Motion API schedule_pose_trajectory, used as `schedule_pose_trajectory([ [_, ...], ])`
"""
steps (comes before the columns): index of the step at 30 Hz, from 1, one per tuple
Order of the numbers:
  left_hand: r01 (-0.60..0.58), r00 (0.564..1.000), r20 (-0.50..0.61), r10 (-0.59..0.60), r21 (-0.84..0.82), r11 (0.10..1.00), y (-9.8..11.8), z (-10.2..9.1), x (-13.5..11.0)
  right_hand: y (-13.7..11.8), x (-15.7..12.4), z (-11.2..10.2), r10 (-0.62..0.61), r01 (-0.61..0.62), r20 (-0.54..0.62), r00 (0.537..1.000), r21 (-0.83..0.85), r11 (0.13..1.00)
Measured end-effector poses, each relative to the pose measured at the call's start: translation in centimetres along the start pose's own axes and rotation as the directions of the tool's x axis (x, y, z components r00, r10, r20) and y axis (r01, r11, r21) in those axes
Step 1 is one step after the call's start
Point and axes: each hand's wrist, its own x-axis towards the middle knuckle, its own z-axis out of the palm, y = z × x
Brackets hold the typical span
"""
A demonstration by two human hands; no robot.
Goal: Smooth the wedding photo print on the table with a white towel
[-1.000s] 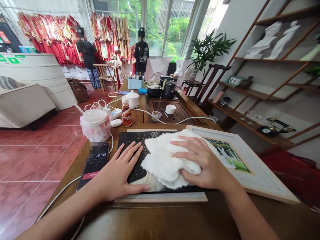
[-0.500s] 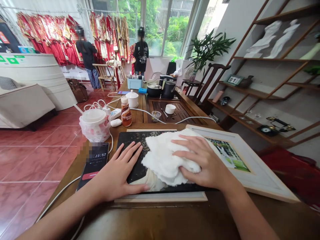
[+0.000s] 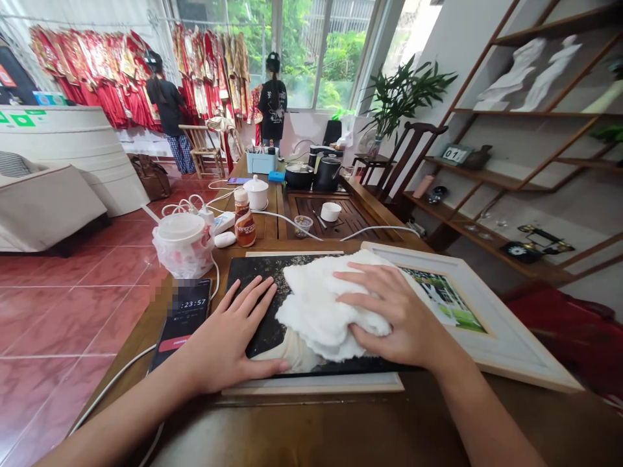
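My left hand (image 3: pixel 238 331) lies flat, fingers spread, on a dark picture panel (image 3: pixel 260 267) with pale specks and a cream, dress-like shape at its lower edge. My right hand (image 3: pixel 394 314) is curled over a bunched white fluffy cloth (image 3: pixel 314 305), thumb tucked into its folds, and the cloth rests on the panel. A light wooden edge (image 3: pixel 311 384) shows below the panel. Partly under the cloth and right forearm, a pale frame (image 3: pixel 516 350) with a small photo (image 3: pixel 450 301) lies to the right.
Left of the panel are a phone (image 3: pixel 182 318) with a cable and a plastic-wrapped tub (image 3: pixel 182 243). Beyond stand a brown-labelled bottle (image 3: pixel 244 220), a white lidded cup (image 3: pixel 256 193) and a tea tray (image 3: pixel 311 201) with a small white bowl (image 3: pixel 331 211). Two people stand by hanging red garments.
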Motion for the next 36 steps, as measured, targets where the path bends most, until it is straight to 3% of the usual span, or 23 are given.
schedule_pose_trajectory([
  [3, 0.011, 1.0, 0.013, -0.011, 0.002, 1.0, 0.1, 0.0, -0.1, 0.1, -0.1, 0.1, 0.009, -0.01, -0.018, 1.0, -0.021, 1.0],
  [9, -0.02, 1.0, 0.014, 0.02, 0.016, 1.0, 0.2, -0.2, 0.2, -2.0, 0.6, 0.6, -0.1, 0.097, 0.035, 0.994, 0.07, 0.993],
  [17, 0.011, 1.0, 0.015, -0.011, -0.006, 1.0, 0.1, 0.0, 0.1, 0.3, -0.2, 0.2, 0.023, -0.023, -0.006, 1.0, -0.042, 0.999],
  [24, -0.024, 1.0, -0.02, 0.024, -0.002, 1.0, 0.1, -0.2, 0.2, -1.9, 0.6, 0.6, -0.085, 0.083, 0.04, 0.996, 0.057, 0.995],
  [31, 0.007, 1.0, 0.0, -0.007, -0.006, 1.0, 0.0, 0.0, 0.0, 0.3, -0.2, 0.2, 0.038, -0.038, -0.008, 0.999, -0.049, 0.998],
  [36, -0.017, 1.0, -0.018, 0.017, -0.001, 1.0, 0.0, -0.1, -0.1, -1.6, 0.4, 0.8, -0.051, 0.051, 0.005, 0.999, 0.016, 0.999],
])
